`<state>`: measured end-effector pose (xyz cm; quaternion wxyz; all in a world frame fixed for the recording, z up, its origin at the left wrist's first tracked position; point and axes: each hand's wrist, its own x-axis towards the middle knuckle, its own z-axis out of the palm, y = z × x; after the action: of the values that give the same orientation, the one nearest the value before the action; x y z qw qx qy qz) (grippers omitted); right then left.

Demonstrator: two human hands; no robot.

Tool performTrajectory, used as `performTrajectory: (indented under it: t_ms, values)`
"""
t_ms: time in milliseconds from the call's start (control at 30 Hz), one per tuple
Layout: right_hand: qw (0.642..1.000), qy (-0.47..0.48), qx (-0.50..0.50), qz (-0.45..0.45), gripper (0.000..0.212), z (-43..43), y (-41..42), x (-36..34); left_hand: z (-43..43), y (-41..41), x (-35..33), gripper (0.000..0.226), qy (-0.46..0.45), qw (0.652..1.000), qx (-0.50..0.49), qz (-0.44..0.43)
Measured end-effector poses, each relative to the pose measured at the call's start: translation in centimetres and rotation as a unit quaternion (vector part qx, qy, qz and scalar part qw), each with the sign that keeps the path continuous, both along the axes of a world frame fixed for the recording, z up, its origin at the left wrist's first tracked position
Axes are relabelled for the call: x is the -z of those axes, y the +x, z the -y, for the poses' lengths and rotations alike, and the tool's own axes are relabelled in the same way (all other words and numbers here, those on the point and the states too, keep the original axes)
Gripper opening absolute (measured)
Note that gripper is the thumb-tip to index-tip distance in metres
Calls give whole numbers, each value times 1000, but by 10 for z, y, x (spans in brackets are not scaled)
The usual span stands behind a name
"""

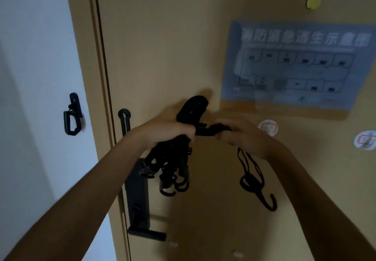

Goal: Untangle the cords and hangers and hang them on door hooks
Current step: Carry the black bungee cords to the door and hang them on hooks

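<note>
Holding one black tangle up against a tan door with two hands.

Left hand: grip clamped around the one bundle of cords and hangers, hooked ends dangling below, too blurred to count. Right hand: grip pinched on the top of one looped cord, ending in one double hook low down. On the door: two round stick-on hooks right of the hands, one blue poster, one yellow sticker, one lever handle.
</note>
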<state>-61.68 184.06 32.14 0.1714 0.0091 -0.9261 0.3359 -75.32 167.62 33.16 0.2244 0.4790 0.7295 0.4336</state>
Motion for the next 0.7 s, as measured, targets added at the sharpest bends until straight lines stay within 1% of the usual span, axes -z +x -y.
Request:
performTrajectory:
  t_ms: [33, 67, 100, 133, 200, 300, 333, 433, 500, 533, 600, 700]
  values:
    - [1000, -8, 1, -13, 36, 3, -3, -11, -1, -7, -12, 37, 3, 1000, 15, -8]
    - [1000, -2, 6, -28, 43, 4, -6, -21, -1, -11, -24, 15, 9, 999, 25, -18]
    - [999, 15, 10, -47, 45, 6, -10, -33, 0, -15, -38, 5, 14, 999, 35, -26]
    - [997, 33, 12, -68, 44, 7, -14, -43, 1, -18, -52, 11, 25, 998, 41, -41]
    - [992, 68, 15, -107, 43, 5, -22, -66, 1, -28, -78, 7, 38, 995, 38, -85]
    - [975, 141, 28, -168, 46, -2, -33, -103, 4, -42, -118, 20, 51, 990, 29, -126]
    - [969, 158, 31, -189, 44, -2, -36, -117, 5, -45, -132, 22, 59, 988, 26, -138]
    - [936, 223, 47, -267, 27, -1, -45, -158, 10, -53, -172, 11, 104, 980, 20, -171]
    - [917, 247, 61, -307, 13, -2, -50, -185, 13, -56, -199, 12, 142, 971, 8, -194]
    - [910, 256, 66, -320, 9, -3, -52, -197, 13, -58, -211, 14, 161, 966, 0, -204]
    - [894, 273, 76, -347, 4, -2, -56, -222, 13, -61, -236, 18, 201, 954, -16, -221]
    - [851, 319, 96, -405, 3, 0, -66, -258, 9, -64, -271, 17, 269, 930, -49, -244]
